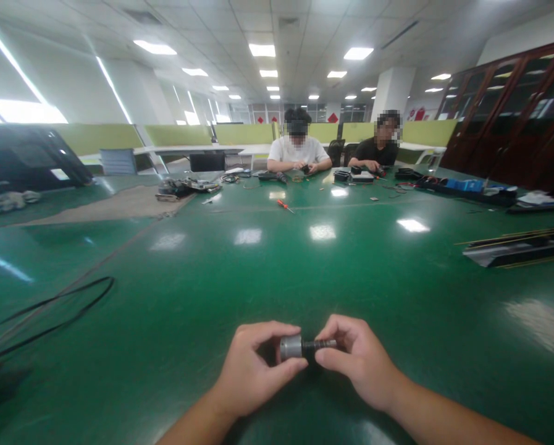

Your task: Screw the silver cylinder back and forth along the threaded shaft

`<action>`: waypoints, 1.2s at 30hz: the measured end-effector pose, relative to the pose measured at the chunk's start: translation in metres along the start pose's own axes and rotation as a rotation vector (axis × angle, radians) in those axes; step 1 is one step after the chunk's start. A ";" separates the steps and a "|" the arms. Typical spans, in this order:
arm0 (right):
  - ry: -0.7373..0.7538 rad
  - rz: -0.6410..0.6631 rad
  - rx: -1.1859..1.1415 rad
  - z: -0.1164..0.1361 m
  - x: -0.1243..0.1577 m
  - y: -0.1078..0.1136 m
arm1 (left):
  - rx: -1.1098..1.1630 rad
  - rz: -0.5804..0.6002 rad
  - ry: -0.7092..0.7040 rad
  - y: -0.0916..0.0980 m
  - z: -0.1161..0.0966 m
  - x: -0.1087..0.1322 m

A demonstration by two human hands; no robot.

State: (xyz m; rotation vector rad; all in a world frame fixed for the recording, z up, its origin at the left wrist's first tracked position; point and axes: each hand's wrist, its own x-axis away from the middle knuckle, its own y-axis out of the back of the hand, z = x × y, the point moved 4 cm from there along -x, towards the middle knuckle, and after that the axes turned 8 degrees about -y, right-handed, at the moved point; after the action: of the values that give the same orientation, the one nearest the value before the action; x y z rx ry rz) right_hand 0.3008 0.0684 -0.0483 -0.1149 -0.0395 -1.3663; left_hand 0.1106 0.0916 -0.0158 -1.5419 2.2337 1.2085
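Observation:
Both my hands meet low in the middle of the view, just above the green table (277,272). My left hand (253,371) is closed around the silver, cylindrical end of a small metal part (291,347). My right hand (357,361) pinches the dark, thinner shaft end (320,345) of the same part between thumb and fingers. The part lies level between the two hands, its silver end to the left.
A black cable (68,309) loops at the left. A red screwdriver (285,205) lies mid-table. Dark trays and rods (517,250) sit at the right. Two seated people (299,154) (379,151) work with small parts at the far side. A dark case (26,157) stands far left.

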 end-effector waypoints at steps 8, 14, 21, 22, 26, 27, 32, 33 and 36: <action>-0.008 -0.005 -0.001 -0.002 0.000 0.001 | -0.008 0.005 0.005 0.000 -0.002 -0.001; -0.003 -0.006 -0.003 0.000 0.001 0.000 | -0.004 -0.005 -0.003 0.000 -0.004 -0.002; 0.005 0.003 -0.005 -0.001 0.001 0.001 | -0.007 -0.008 0.004 0.000 -0.005 -0.003; 0.006 0.002 -0.002 -0.002 0.001 0.002 | -0.011 -0.009 0.010 0.000 -0.005 -0.003; 0.005 0.001 0.007 -0.003 0.000 0.002 | -0.016 -0.009 0.015 0.001 -0.004 -0.002; 0.004 0.003 0.007 -0.003 0.000 0.002 | -0.014 -0.010 0.012 0.002 -0.004 -0.001; -0.003 -0.001 -0.007 -0.002 0.001 0.001 | -0.002 -0.006 0.009 0.002 -0.004 -0.001; -0.003 -0.002 -0.009 -0.002 0.001 0.001 | 0.000 -0.006 0.007 0.001 -0.004 -0.001; -0.003 -0.003 -0.010 -0.002 0.001 0.000 | -0.003 -0.008 0.007 0.001 -0.003 -0.001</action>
State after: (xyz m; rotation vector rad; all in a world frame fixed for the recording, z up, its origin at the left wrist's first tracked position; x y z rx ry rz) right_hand 0.3014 0.0674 -0.0497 -0.1248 -0.0351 -1.3691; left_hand 0.1114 0.0899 -0.0129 -1.5572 2.2290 1.2063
